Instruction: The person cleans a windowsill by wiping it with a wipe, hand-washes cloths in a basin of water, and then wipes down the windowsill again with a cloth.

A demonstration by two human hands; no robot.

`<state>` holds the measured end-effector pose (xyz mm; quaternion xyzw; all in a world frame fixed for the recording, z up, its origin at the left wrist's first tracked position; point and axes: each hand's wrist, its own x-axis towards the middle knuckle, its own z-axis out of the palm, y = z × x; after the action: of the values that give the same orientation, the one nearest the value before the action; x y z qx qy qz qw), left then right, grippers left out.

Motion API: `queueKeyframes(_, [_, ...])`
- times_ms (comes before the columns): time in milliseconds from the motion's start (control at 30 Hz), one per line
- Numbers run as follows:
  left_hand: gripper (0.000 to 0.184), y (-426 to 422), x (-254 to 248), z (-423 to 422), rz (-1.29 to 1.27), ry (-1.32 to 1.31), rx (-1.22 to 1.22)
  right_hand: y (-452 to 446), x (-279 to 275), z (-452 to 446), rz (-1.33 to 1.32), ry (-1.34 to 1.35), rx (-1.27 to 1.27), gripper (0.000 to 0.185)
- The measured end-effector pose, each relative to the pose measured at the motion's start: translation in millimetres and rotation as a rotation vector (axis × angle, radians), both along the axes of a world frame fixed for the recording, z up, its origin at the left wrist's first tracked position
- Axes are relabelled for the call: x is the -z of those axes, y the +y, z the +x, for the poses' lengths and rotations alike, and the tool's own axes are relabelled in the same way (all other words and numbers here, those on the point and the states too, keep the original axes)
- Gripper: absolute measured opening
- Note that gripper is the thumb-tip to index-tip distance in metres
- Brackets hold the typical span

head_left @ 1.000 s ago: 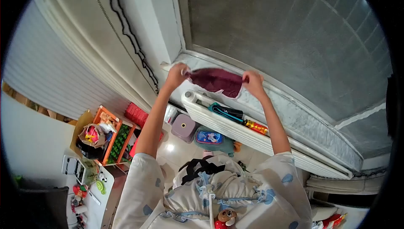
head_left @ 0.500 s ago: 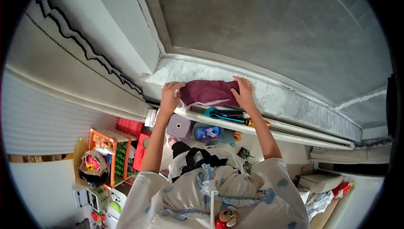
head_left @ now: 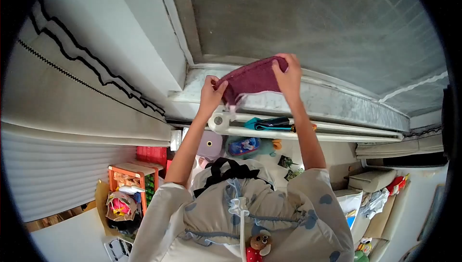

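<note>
A maroon cloth [head_left: 255, 78] with a white lower edge is stretched between my two hands, above the marble sill and in front of the window. My left hand [head_left: 212, 93] pinches its left end, where the cloth bunches and a pale strip hangs down. At the upper right corner, my right hand [head_left: 288, 75] grips the cloth, thumb on the near face. The right end is held higher than the left. Below the cloth runs the white radiator [head_left: 337, 133], with a black and teal item [head_left: 269, 124] resting on it.
The marble sill [head_left: 332, 99] runs along the window [head_left: 308, 26]. A curtain [head_left: 86, 98] hangs at the left. Below are a mauve stool [head_left: 210, 144], a blue case [head_left: 244, 146], an orange-framed rack [head_left: 132, 170] and a small plant [head_left: 292, 173].
The cloth first lowered to the sill, then rose, its right end now higher and tilted up. My right hand's spread fingers have closed on the cloth. The view has shifted.
</note>
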<state>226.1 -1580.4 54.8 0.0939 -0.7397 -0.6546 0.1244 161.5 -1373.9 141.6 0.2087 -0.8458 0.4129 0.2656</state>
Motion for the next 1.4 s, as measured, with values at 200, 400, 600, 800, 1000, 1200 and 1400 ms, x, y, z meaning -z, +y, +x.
queueKeyframes(200, [0.025,-25.9,54.6,21.7,-0.079,0.065,-0.165,-71.3,63.4,53.4,0.425,-0.196,-0.210,0.036])
queueKeyframes(400, [0.022,-67.5,63.9,100.0,-0.167,-0.094,-0.106,-112.8,128.8,41.1,0.511,-0.011,-0.141,0.054])
queueKeyframes(600, [0.019,-73.3,76.8,136.4,0.038,-0.150,-0.106,-192.5,130.4,36.4,0.489,0.026,-0.029,0.048])
queueKeyframes(800, [0.018,-82.4,89.9,136.6,0.144,-0.197,0.031,-173.7,129.4,54.8,0.495,0.012,-0.182,0.043])
queueKeyframes(1000, [0.017,-97.5,91.4,150.4,0.223,-0.226,0.131,-129.6,137.9,64.5,0.584,0.093,-0.214,0.044])
queueKeyframes(1200, [0.016,-118.9,110.4,169.0,0.217,-0.244,0.077,-196.9,142.7,86.0,0.599,0.185,-0.135,0.044])
queueKeyframes(1400, [0.016,-126.2,104.1,174.0,0.216,-0.259,0.093,-228.0,135.7,110.8,0.627,0.097,0.018,0.046])
